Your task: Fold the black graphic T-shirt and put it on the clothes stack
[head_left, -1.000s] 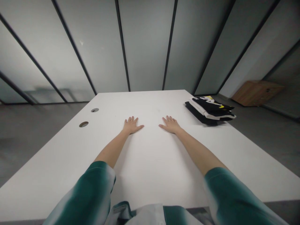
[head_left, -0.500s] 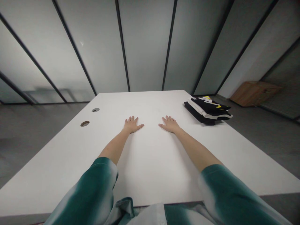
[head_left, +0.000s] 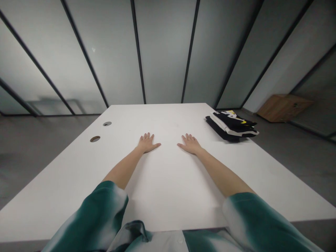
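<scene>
The left hand (head_left: pixel 147 143) and right hand (head_left: pixel 190 144) lie flat and empty, well apart, on the white table (head_left: pixel 168 182). A stack of folded black clothes (head_left: pixel 231 126) sits near the table's far right corner, beyond the right hand. Two round holes (head_left: pixel 95 139) mark the table's left side, and a wooden box (head_left: pixel 283 108) stands on the floor past its far right corner.

Left hand (head_left: pixel 147 143), right hand (head_left: pixel 190 144) slightly lower

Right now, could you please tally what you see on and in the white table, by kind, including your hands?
Hands: 2
Round table holes: 2
Folded clothing stack: 1
Total: 5
</scene>
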`<state>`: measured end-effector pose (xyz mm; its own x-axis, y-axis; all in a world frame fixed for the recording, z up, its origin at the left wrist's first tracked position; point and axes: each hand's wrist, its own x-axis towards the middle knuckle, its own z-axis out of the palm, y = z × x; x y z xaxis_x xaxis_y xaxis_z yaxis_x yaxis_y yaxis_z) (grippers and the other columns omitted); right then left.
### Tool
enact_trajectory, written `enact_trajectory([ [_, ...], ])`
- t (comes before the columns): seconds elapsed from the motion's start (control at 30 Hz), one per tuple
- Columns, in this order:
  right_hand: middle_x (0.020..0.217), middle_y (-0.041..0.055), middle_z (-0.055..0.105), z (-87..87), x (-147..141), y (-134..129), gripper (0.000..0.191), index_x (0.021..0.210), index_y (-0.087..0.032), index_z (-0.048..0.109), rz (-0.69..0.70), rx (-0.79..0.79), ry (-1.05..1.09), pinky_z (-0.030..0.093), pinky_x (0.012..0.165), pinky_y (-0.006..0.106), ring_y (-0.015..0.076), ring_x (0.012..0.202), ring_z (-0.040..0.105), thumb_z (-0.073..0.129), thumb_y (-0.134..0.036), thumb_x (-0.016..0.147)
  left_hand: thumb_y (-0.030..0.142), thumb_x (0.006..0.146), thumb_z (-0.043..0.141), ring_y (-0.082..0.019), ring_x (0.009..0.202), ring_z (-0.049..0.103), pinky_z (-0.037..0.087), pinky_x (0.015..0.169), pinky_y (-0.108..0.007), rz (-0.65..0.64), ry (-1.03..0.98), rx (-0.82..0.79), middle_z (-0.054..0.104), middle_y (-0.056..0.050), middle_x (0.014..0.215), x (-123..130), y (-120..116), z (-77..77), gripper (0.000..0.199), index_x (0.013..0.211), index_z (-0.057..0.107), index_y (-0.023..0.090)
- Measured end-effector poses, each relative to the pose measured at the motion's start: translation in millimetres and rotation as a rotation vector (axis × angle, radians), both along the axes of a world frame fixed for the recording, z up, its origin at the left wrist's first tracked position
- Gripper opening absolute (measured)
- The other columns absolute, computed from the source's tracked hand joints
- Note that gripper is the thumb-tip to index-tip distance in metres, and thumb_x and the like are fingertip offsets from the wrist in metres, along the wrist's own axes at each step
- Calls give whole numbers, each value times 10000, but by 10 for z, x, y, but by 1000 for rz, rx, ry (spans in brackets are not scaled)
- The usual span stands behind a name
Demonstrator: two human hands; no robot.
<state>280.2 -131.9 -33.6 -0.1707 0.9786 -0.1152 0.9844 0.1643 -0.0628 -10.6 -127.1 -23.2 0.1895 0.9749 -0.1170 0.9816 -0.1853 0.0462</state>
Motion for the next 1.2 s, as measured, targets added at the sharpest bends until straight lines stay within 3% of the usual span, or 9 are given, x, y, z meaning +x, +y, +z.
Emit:
enact_trajectory([
  [0.27, 1640, 173, 179, -37, 40, -28, 946, 1569, -149, 263, 14, 31, 20, 138, 1202, 465, 345, 1507, 155, 199, -795, 881, 805, 864, 219, -340, 1511, 164, 166, 1205, -471, -18, -4, 37, 167, -166, 1640, -50, -209, -25, 960, 1568, 251, 154],
  [1.2, 1639, 173, 185, 7, 53, -38, 918, 1561, -155, 292, 8, 15, 41, 159, 1196, 470, 350, 1505, 161, 259, -779, 888, 818, 852, 232, -334, 1514, 155, 157, 1211, -461, -2, -15, 18, 158, -150, 1645, -40, -209, 8, 967, 1564, 268, 165],
])
